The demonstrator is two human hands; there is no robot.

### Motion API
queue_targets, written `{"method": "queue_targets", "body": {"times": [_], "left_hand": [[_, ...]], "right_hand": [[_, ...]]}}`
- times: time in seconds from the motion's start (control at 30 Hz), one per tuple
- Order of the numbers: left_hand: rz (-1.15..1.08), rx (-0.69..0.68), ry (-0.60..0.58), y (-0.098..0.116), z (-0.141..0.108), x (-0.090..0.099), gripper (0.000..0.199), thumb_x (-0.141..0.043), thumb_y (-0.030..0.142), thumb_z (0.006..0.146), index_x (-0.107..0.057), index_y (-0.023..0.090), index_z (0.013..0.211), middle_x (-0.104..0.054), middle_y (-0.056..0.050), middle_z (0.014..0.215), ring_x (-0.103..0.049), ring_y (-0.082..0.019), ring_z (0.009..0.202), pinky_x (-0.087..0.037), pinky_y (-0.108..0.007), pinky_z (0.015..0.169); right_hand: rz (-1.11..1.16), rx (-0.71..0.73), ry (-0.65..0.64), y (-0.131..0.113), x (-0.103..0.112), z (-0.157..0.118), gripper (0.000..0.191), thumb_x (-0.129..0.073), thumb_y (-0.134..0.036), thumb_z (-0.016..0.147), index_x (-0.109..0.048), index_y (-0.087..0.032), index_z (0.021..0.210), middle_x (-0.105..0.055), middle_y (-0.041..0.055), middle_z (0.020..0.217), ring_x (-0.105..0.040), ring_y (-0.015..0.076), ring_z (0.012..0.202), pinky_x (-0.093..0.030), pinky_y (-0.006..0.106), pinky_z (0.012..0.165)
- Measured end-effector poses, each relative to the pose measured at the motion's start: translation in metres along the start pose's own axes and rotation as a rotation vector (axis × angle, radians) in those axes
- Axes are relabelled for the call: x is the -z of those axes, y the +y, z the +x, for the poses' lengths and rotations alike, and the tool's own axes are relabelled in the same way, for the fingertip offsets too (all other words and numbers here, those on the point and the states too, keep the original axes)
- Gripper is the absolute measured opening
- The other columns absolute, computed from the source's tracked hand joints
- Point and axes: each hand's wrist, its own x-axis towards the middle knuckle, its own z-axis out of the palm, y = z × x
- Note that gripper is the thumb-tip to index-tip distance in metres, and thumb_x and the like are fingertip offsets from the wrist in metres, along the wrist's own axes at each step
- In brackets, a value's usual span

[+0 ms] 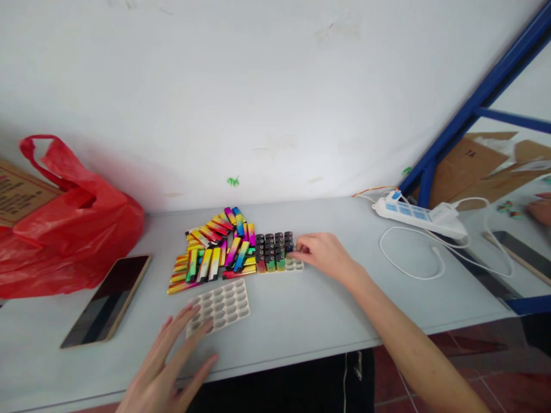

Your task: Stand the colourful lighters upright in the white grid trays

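My right hand is closed at the right side of a white holed tray, its fingertips pinched at a lighter that they partly hide. Rows of lighters with black tops stand upright in that tray; a few holes show at its front right corner. My left hand is open, fingers spread over the left end of a second white tray with no lighters in its holes. Whether its fingertips press on the tray I cannot tell. Behind lies a loose pile of shiny multicoloured lighters.
At the left are a red plastic bag, a cardboard box and a dark phone-like device. A white power strip with a looping cable lies at right, near a blue frame. Another person's hand shows far right.
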Motion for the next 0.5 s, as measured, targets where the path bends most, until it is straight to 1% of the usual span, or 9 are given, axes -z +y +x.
{"method": "queue_targets", "body": {"times": [0.03, 0.1, 0.17, 0.23, 0.3, 0.33, 0.4, 0.43, 0.5], "left_hand": [[-0.002, -0.015, 0.003, -0.003, -0.010, -0.002, 0.050, -0.059, 0.030, 0.094, -0.058, 0.045, 0.141, -0.063, -0.001, 0.147, -0.055, -0.036, 0.141, -0.053, -0.062, 0.113], [-0.001, 0.012, 0.021, -0.007, -0.024, -0.006, 0.044, -0.056, 0.028, 0.095, -0.061, 0.042, 0.137, -0.056, -0.002, 0.154, -0.055, -0.035, 0.141, -0.056, -0.058, 0.110], [-0.008, 0.070, 0.032, -0.010, -0.031, -0.008, 0.035, -0.053, 0.030, 0.097, -0.064, 0.038, 0.130, -0.045, -0.002, 0.164, -0.056, -0.034, 0.140, -0.060, -0.052, 0.106], [-0.014, 0.091, 0.036, -0.011, -0.031, -0.009, 0.026, -0.052, 0.034, 0.099, -0.066, 0.034, 0.121, -0.039, -0.002, 0.167, -0.061, -0.033, 0.135, -0.063, -0.047, 0.102], [-0.003, 0.061, 0.032, -0.013, -0.026, -0.008, 0.022, -0.053, 0.038, 0.099, -0.068, 0.032, 0.114, -0.041, -0.004, 0.166, -0.068, -0.032, 0.126, -0.065, -0.044, 0.098], [0.006, 0.037, 0.031, -0.015, -0.023, -0.007, 0.021, -0.055, 0.039, 0.098, -0.069, 0.031, 0.112, -0.043, -0.006, 0.164, -0.070, -0.031, 0.121, -0.066, -0.043, 0.096], [0.018, -0.017, 0.026, -0.021, -0.015, -0.001, 0.019, -0.059, 0.041, 0.096, -0.069, 0.031, 0.108, -0.053, -0.008, 0.157, -0.074, -0.031, 0.114, -0.067, -0.041, 0.092], [0.016, -0.034, 0.014, -0.025, -0.011, 0.004, 0.018, -0.060, 0.042, 0.095, -0.069, 0.031, 0.106, -0.058, -0.008, 0.152, -0.075, -0.030, 0.111, -0.068, -0.040, 0.090], [-0.006, -0.021, -0.031, -0.034, -0.004, 0.018, 0.013, -0.062, 0.041, 0.093, -0.068, 0.034, 0.102, -0.065, -0.003, 0.144, -0.076, -0.029, 0.107, -0.069, -0.040, 0.086]], "right_hand": [[0.011, -0.011, -0.020, 0.001, 0.000, 0.000, 0.030, -0.076, -0.043, 0.092, -0.067, -0.022, 0.073, -0.070, 0.0011, 0.071, -0.057, 0.0154, 0.062, -0.030, 0.028, 0.059], [0.047, -0.021, -0.053, 0.002, 0.003, 0.000, 0.035, -0.073, -0.049, 0.093, -0.066, -0.021, 0.073, -0.069, 0.0003, 0.070, -0.057, 0.0149, 0.062, -0.031, 0.027, 0.060], [0.075, -0.026, -0.068, 0.003, 0.006, -0.001, 0.039, -0.070, -0.054, 0.094, -0.067, -0.021, 0.074, -0.067, -0.0004, 0.068, -0.056, 0.0144, 0.061, -0.033, 0.027, 0.060], [0.095, -0.019, -0.043, 0.005, 0.009, -0.001, 0.037, -0.069, -0.057, 0.093, -0.069, -0.021, 0.082, -0.067, 0.0000, 0.072, -0.057, 0.0152, 0.063, -0.038, 0.028, 0.062], [0.108, 0.019, 0.008, 0.007, 0.009, -0.001, 0.039, -0.073, -0.058, 0.090, -0.071, -0.021, 0.102, -0.071, 0.0040, 0.088, -0.064, 0.0191, 0.077, -0.046, 0.031, 0.073], [0.102, 0.048, 0.032, 0.009, 0.007, -0.001, 0.048, -0.077, -0.059, 0.086, -0.069, -0.021, 0.114, -0.072, 0.0076, 0.101, -0.066, 0.0227, 0.089, -0.049, 0.035, 0.082], [0.068, 0.106, 0.041, 0.013, 0.000, 0.000, 0.071, -0.082, -0.061, 0.079, -0.061, -0.020, 0.134, -0.066, 0.0145, 0.127, -0.063, 0.0300, 0.115, -0.049, 0.043, 0.100], [0.042, 0.125, 0.025, 0.016, -0.004, 0.000, 0.079, -0.084, -0.062, 0.077, -0.058, -0.020, 0.138, -0.062, 0.0164, 0.134, -0.059, 0.0326, 0.122, -0.047, 0.046, 0.105], [-0.013, 0.138, -0.022, 0.021, -0.013, 0.001, 0.082, -0.084, -0.065, 0.075, -0.059, -0.017, 0.136, -0.061, 0.0181, 0.135, -0.058, 0.0352, 0.124, -0.046, 0.051, 0.107]]}}
